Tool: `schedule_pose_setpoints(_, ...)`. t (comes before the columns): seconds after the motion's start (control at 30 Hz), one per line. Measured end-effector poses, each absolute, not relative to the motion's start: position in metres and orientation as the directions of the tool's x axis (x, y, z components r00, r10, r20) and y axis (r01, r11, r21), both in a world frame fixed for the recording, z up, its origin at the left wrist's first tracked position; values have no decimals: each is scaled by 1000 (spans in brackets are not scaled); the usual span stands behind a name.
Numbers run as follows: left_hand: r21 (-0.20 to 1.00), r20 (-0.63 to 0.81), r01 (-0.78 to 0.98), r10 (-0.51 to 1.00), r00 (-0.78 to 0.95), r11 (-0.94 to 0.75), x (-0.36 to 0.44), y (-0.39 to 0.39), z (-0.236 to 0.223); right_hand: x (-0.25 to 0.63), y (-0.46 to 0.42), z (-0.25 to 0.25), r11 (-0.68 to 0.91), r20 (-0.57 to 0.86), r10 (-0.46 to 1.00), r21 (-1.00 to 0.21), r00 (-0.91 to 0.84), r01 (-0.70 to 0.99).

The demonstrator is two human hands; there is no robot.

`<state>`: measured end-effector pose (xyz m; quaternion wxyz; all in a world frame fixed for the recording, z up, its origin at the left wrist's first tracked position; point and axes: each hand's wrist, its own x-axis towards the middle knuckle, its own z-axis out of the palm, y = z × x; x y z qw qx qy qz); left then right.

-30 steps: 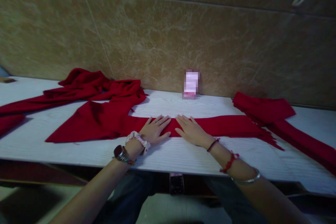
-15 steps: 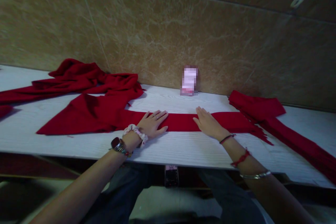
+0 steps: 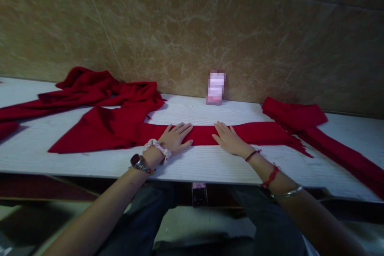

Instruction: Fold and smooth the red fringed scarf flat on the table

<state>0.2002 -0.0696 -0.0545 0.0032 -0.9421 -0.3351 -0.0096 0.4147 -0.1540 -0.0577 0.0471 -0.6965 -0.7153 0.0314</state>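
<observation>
A long red scarf (image 3: pixel 204 135) lies flattened into a narrow band across the white table (image 3: pixel 192 164). Its left part widens into a loose, creased spread, and its right end has a ragged fringe. My left hand (image 3: pixel 175 138) rests flat on the band, fingers spread and pointing right and away. To its right, my right hand (image 3: pixel 229 139) lies palm down on the same band with its fingers stretched out. Neither hand grips the cloth. A strip of the red band shows between them.
More red cloth (image 3: pixel 87 88) lies heaped at the back left, against the brown marbled wall (image 3: pixel 180 32). Another folded red scarf (image 3: pixel 339 148) runs along the right side. A blurred-out pink and white object (image 3: pixel 216 88) leans on the wall.
My right hand has slid left along the red band, closer to my left hand. My left hand stays at about the same place on the cloth. The view has shifted slightly.
</observation>
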Motion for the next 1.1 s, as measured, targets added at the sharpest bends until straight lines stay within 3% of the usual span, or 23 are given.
schedule_pose_setpoints(0.27,24,26,630,631,776,-776,201,-70,-53,428,-156,-50,-46,73,996,-137,56,989)
schedule_pose_setpoints(0.4,25,29,627,627,778,-779,200,-69,-53,394,-145,-44,91,148,987,-178,-64,980)
schedule_pose_setpoints(0.53,32,30,631,631,775,-775,200,-70,-53,372,-140,-51,173,132,979,-155,-153,973)
schedule_pose_setpoints(0.93,34,31,632,633,773,-774,201,-69,-52,451,-166,-61,14,110,994,-48,-9,999)
schedule_pose_setpoints(1.1,20,42,629,629,776,-777,201,-69,-54,407,-153,-51,100,203,976,-105,-77,989)
